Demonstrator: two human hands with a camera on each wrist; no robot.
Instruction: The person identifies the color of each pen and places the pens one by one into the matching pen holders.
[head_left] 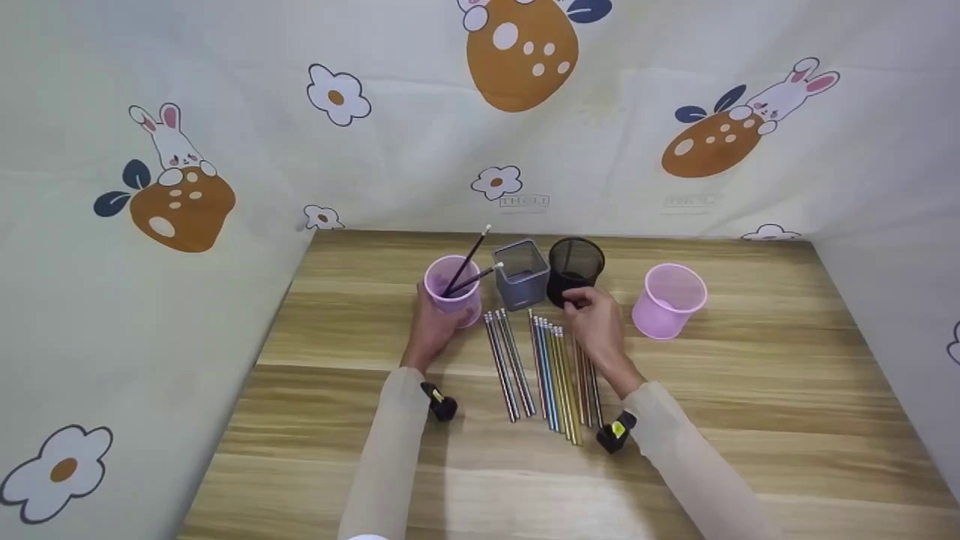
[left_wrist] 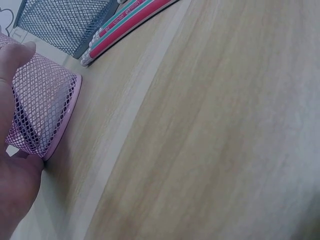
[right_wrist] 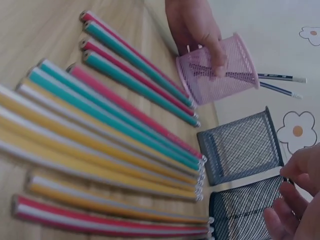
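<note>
The pink mesh cup [head_left: 452,291] stands at the left end of a row of holders on the wooden bench [head_left: 750,420], your left hand [head_left: 433,330] curled around it, two dark pencils [head_left: 469,268] leaning inside. Your right hand [head_left: 596,319] hovers at the black mesh cup [head_left: 576,264], fingers loosely bent, holding nothing. Striped pencils [head_left: 544,367] lie in rows between your hands.

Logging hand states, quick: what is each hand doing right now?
Left hand: grips the pink mesh cup.
Right hand: fingers curled by the black mesh cup; grip cannot be told.
</note>
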